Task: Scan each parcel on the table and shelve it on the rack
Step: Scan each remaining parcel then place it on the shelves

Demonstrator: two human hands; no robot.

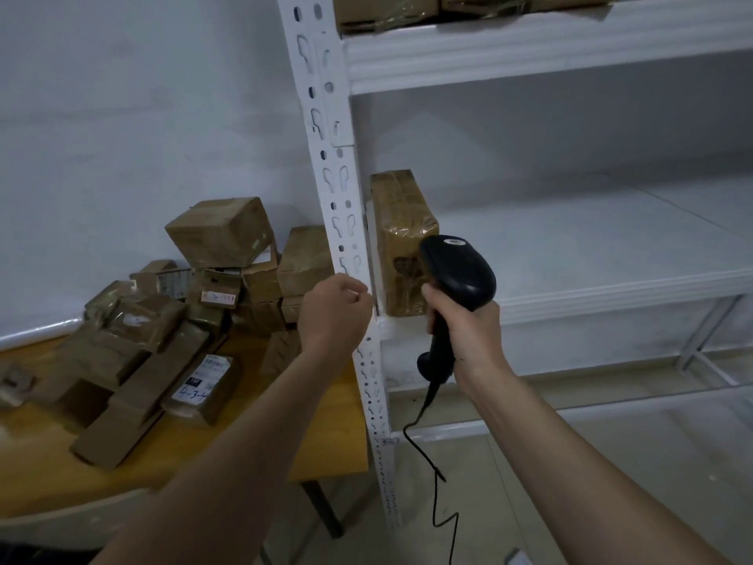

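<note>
On rack's middle shelf (591,254), far left: taped brown parcel (401,238) upright against post (342,222). Probably light, stiff, tape slick; best gripped by side faces. Right hand (464,328) wrapped round corded scanner (456,275). Left hand (334,307) loosely curled, holding nothing. More parcels (163,316) heaped on table (203,471); post between.

Right hand (464,332) grips black corded scanner (456,275) by its handle, head up, just in front of a taped brown parcel (401,222) standing upright at the left end of the white rack (570,291) shelf. Left hand (334,311), loosely curled and holding nothing, sits at the rack's upright post (338,205). More parcels (171,303) are heaped on the wooden table (49,475) to the left.
</note>
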